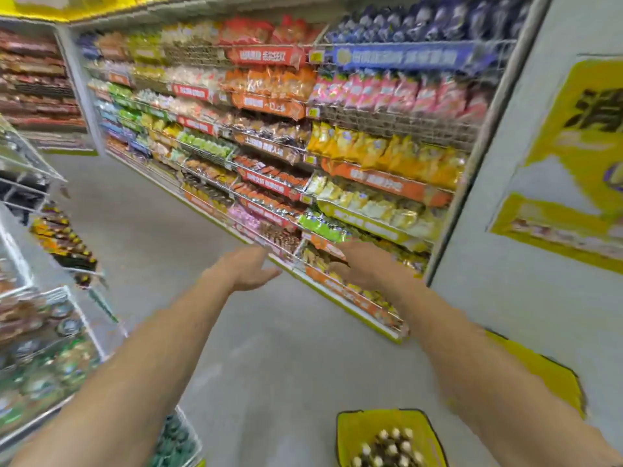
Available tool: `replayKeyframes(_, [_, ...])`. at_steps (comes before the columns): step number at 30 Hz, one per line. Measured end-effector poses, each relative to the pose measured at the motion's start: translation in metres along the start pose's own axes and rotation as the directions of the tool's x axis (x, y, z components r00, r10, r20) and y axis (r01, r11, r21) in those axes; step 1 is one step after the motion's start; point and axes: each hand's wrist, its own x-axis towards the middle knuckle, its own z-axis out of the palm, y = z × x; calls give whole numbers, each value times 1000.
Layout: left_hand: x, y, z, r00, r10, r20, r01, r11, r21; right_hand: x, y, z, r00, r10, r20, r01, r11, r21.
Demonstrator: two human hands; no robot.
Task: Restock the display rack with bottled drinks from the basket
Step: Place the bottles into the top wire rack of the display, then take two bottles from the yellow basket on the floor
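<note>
A yellow basket (350, 433) stands on the floor at the bottom of the view, with several brown bottles with pale caps (391, 448) upright inside it. The wire display rack (72, 318) runs down the left edge, its tiers holding bottled drinks with green and dark labels. Both my arms stretch forward above the aisle floor. My left hand (247, 269) is empty, fingers straight and spread. My right hand (362, 264) is also empty, with relaxed fingers, in front of the lowest snack shelves. The picture is blurred by motion.
A long shelf wall of snack bags (303, 136) fills the far side of the aisle. A white pillar with a yellow poster (573, 163) stands at the right. Grey floor (269, 348) lies between the rack and the shelves.
</note>
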Motion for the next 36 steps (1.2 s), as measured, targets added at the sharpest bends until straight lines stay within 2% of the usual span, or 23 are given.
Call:
replayKeyframes(4, [37, 141, 42, 979, 195, 59, -195, 981, 6, -56, 131, 22, 979, 176, 99, -176, 984, -11])
replayKeyframes(7, [58, 211, 62, 959, 268, 92, -269, 963, 2, -82, 192, 35, 965, 232, 121, -237, 971, 28])
replayKeyframes(11, [84, 263, 92, 945, 289, 155, -291, 957, -15, -97, 242, 59, 953, 270, 140, -277, 960, 32])
replayKeyframes(16, [118, 289, 139, 935, 273, 225, -266, 962, -63, -81, 282, 91, 932, 288, 219, -300, 953, 27])
replayKeyframes(22, [154, 290, 207, 924, 174, 339, -159, 985, -74, -41, 321, 156, 922, 219, 319, -241, 970, 31])
replayKeyframes(27, [161, 292, 270, 902, 49, 429, -9, 996, -94, -12, 349, 229, 879, 82, 470, -145, 984, 100])
replayKeyframes(32, [156, 305, 351, 852, -115, 511, 209, 969, -129, 5, 377, 324, 832, -36, 553, -65, 985, 162])
replayKeyframes(36, [136, 324, 430, 776, -165, 609, 327, 930, -166, -15, 390, 412, 772, -77, 631, -43, 984, 172])
